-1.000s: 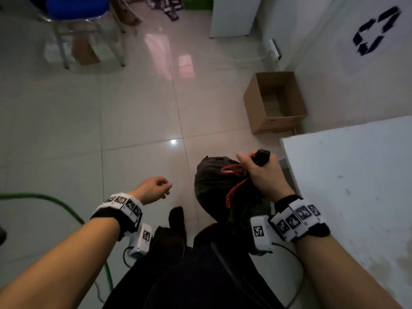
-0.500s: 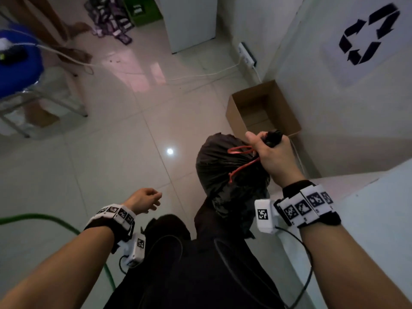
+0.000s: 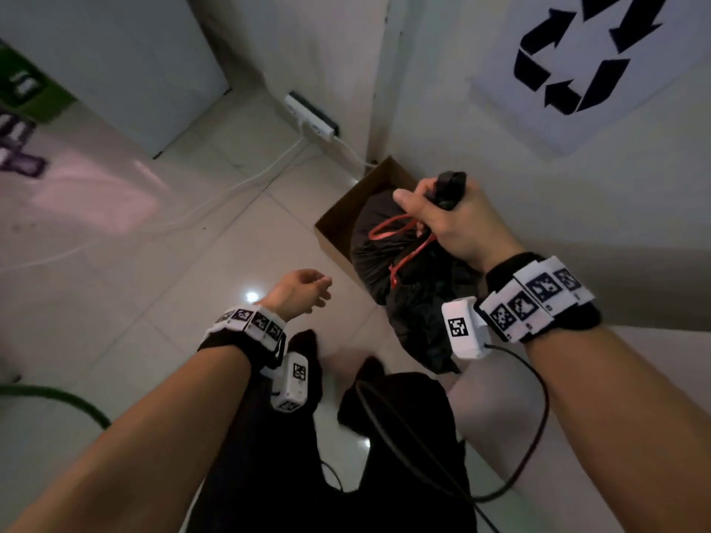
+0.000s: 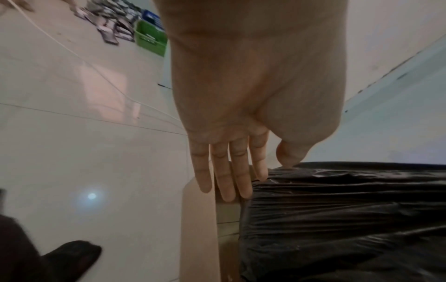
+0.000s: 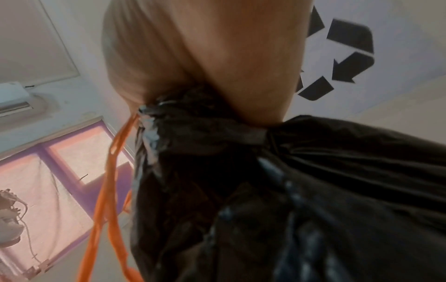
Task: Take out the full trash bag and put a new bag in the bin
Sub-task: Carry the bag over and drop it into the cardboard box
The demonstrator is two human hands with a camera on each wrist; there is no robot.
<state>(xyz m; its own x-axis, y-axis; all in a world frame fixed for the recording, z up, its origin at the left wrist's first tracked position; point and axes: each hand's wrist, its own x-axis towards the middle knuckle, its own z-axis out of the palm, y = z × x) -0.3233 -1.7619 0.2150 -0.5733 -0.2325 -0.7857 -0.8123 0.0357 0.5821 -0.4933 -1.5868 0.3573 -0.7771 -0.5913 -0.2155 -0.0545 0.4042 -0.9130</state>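
Observation:
A full black trash bag (image 3: 404, 271) with an orange drawstring (image 3: 400, 240) hangs from my right hand (image 3: 442, 221), which grips its gathered neck in a fist. In the right wrist view the bag (image 5: 301, 190) fills the frame below my palm, and the drawstring (image 5: 108, 190) dangles at its left. The bag hangs over the open cardboard box (image 3: 346, 221) by the wall. My left hand (image 3: 300, 290) hovers left of the bag, holding nothing, its fingers relaxed. In the left wrist view its fingers (image 4: 226, 171) point down near the box edge (image 4: 200, 219) and the bag (image 4: 337, 219).
A wall with a recycling sign (image 3: 584, 59) stands right behind the box. A white power strip (image 3: 311, 117) and its cables lie on the tiled floor at the corner. A green hose (image 3: 57, 402) curves at the left. A green crate (image 4: 150, 38) sits farther back.
I have carried the bag forward to the cardboard box, which it now hangs over. My left hand's fingers have loosened from a curl. The white surface on the right has left the view.

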